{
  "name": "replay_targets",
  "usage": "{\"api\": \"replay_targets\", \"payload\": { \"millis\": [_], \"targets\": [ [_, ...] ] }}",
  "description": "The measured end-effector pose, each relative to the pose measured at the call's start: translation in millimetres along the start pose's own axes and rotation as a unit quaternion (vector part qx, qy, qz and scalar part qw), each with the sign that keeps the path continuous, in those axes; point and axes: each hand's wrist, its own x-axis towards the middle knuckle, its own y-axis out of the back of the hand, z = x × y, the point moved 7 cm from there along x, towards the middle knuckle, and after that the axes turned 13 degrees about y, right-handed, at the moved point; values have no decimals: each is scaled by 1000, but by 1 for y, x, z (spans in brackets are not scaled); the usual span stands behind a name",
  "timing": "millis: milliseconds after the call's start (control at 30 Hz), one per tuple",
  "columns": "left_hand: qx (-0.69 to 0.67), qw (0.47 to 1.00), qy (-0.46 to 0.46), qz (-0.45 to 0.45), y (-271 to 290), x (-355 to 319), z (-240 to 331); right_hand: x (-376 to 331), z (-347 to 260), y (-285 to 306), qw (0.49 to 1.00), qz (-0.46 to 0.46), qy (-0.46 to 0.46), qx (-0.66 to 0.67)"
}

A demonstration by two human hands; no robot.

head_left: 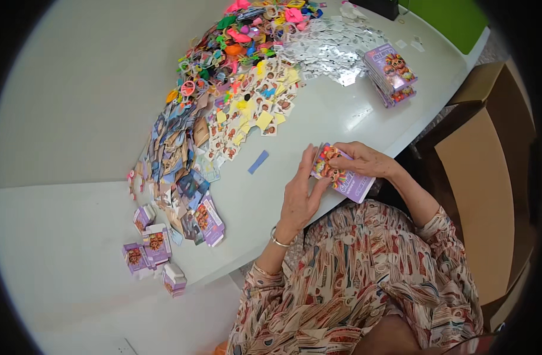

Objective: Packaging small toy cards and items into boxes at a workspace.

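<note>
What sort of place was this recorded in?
Probably a packing workspace: a white table bears heaped colourful trinkets and a stack of purple boxes, with an open cardboard carton alongside.

There are 2 hands (365,158), 1 bracelet (276,241) and 1 held box (361,187).

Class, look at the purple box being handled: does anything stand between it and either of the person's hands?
Nothing visible does. The left hand and right hand both touch the purple box directly. A loose blue strip lies on the table to their left, out of the way.
</note>
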Motion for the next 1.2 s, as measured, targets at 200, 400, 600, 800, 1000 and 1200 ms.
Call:
{"api": "replay_targets", "payload": {
  "millis": [200, 400, 600, 800, 1000, 1200],
  "targets": [
    [-381, 893, 238, -38, 3, 6, -24, -2, -3, -4, 996, 8, 15, -83],
    [-373, 886, 274, -32, 1, 8, -35, -6, -6, -3, 991, 17, 26, -127],
    [-325, 909, 263, 4, 2, 5, -40, -7, -8, -4, 988, 14, 41, -150],
    [-71, 993, 81, 48, 3, -5, -19, -6, -16, -7, 983, 11, 59, -175],
    [-56, 993, 83, 66, -11, -21, -15, -5, -17, -8, 979, -1, 77, -187],
    [-263, 954, 129, 64, -18, -19, -45, -1, -20, -6, 978, 29, 74, -191]
  ]
}}
